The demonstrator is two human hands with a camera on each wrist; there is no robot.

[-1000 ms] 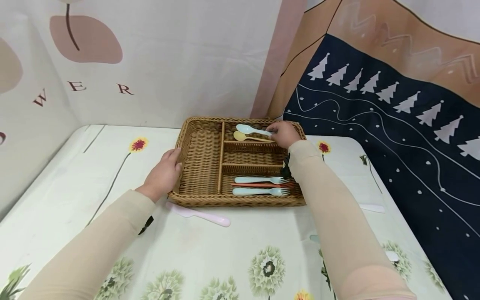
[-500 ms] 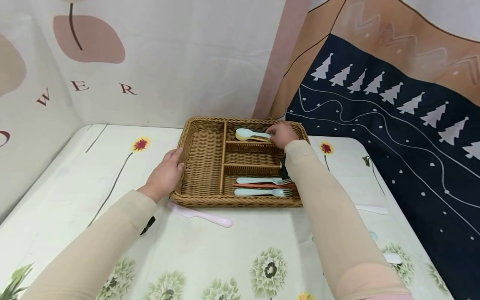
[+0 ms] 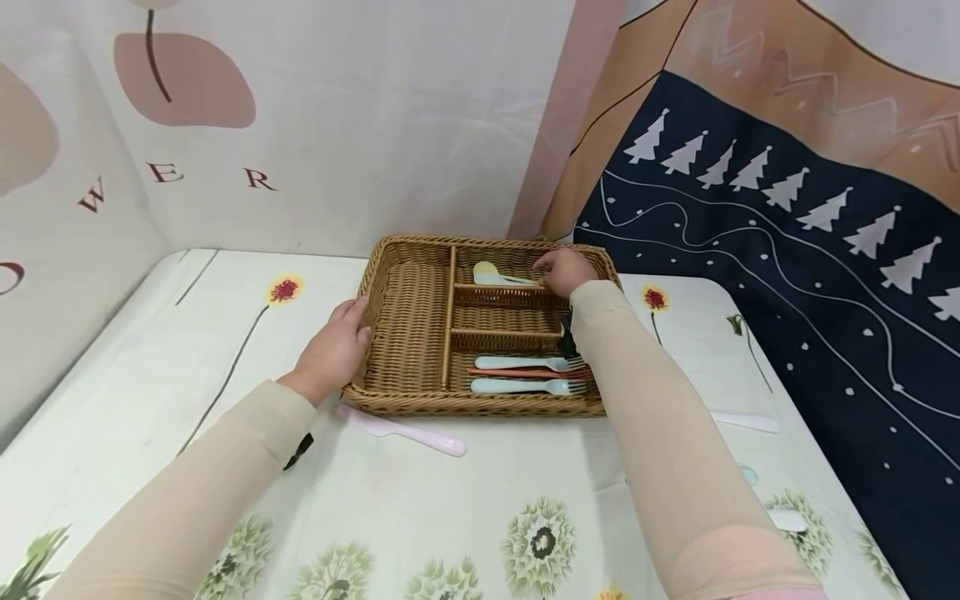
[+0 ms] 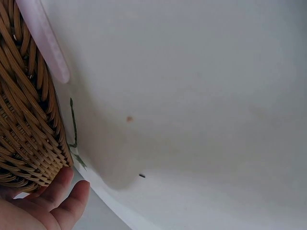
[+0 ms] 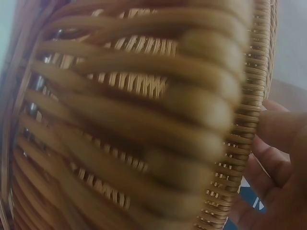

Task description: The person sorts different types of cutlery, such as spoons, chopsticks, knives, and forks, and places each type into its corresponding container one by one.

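In the head view my left hand (image 3: pixel 335 346) rests against the left side of a wicker cutlery tray (image 3: pixel 480 406); its fingers touch the outer wall in the left wrist view. My right hand (image 3: pixel 567 272) is over the back right compartment, its fingers beside the handle ends of a light blue spoon (image 3: pixel 491 279) and a yellow spoon (image 3: pixel 486 267). These handle ends are partly hidden. The right wrist view shows its fingers loosely bent with nothing visible in them. In the front right compartment lie two light blue forks (image 3: pixel 513 363) and an orange-red utensil (image 3: pixel 502 372) between them.
A pink plastic knife (image 3: pixel 420 436) lies before the tray. Right of my right sleeve are a white utensil handle (image 3: pixel 746 422), a pale blue piece (image 3: pixel 748 475) and another white piece (image 3: pixel 787 520), partly covered. Fabric walls stand behind and at the right.
The light blue spoon has come down from above the yellow spoon and now lies in front of it, the yellow bowl showing behind. My right fingers have loosened; my left hand stays at the tray.
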